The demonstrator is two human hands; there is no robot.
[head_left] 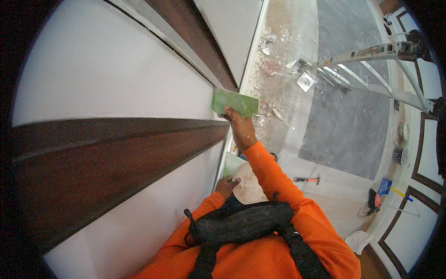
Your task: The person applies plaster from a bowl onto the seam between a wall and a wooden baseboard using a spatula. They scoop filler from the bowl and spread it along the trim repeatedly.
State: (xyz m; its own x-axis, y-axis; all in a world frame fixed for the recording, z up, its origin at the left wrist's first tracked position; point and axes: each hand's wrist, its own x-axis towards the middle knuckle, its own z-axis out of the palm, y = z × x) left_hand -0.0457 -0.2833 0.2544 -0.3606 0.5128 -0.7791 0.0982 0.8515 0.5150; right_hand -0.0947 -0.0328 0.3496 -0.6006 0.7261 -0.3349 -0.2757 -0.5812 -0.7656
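The right hand (241,128) holds a dusty green block (242,103) at the end of the white wall panel (116,69), between dark trim strips (116,162); whether the left hand (226,187) grips the pale cloth (250,187) beside it, I cannot tell. The panel looks largely even, while debris flakes (265,50) lie uncleared on the floor (288,162); what else remains is unclear.

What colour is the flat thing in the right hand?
The flat thing is green, clearest in the head view.
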